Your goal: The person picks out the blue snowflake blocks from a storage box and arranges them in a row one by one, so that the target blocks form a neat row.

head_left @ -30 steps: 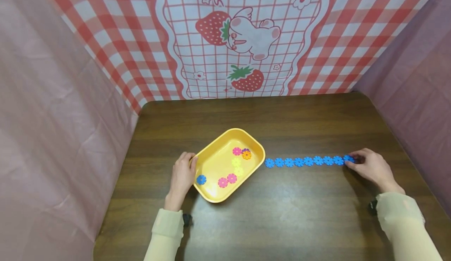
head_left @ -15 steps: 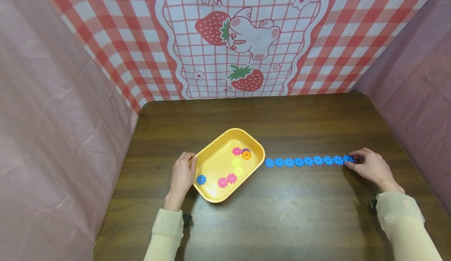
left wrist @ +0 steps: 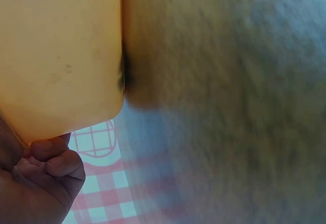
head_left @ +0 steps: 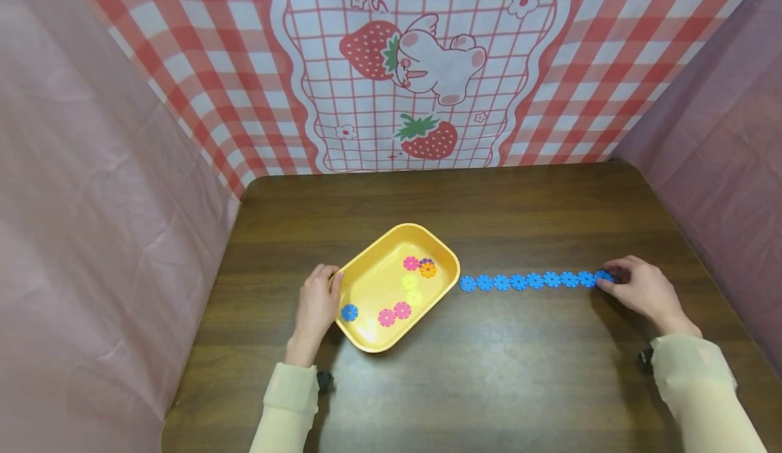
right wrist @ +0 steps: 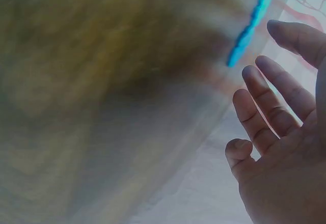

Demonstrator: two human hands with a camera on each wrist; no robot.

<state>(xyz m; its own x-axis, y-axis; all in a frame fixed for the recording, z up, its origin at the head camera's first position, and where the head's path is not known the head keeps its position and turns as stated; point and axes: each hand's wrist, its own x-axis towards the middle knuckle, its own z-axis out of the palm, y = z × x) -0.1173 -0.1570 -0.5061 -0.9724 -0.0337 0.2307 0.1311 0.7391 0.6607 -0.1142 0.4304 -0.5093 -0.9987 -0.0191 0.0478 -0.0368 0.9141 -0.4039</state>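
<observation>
My left hand (head_left: 315, 310) grips the left rim of a yellow plastic tray (head_left: 374, 241). In the left wrist view, curled fingers (left wrist: 65, 164) meet the end of the tray (left wrist: 66, 56). Inside lie a blue snowflake disc (head_left: 349, 312), pink discs (head_left: 394, 314), pale yellow discs (head_left: 412, 290) and an orange disc (head_left: 427, 270) over a purple one. A straight row of blue snowflake discs (head_left: 535, 280) runs rightward from beside the tray. My right hand (head_left: 649, 291) is at its right end, thumb by the last disc; its fingers (right wrist: 267, 99) look extended and apart in the right wrist view.
Everything rests on a dark wooden table (head_left: 489, 385) with rounded back corners. A red-and-white checked strawberry cloth (head_left: 427, 66) hangs behind it. Pink curtains hang at the left (head_left: 91, 202) and right (head_left: 715, 134) sides.
</observation>
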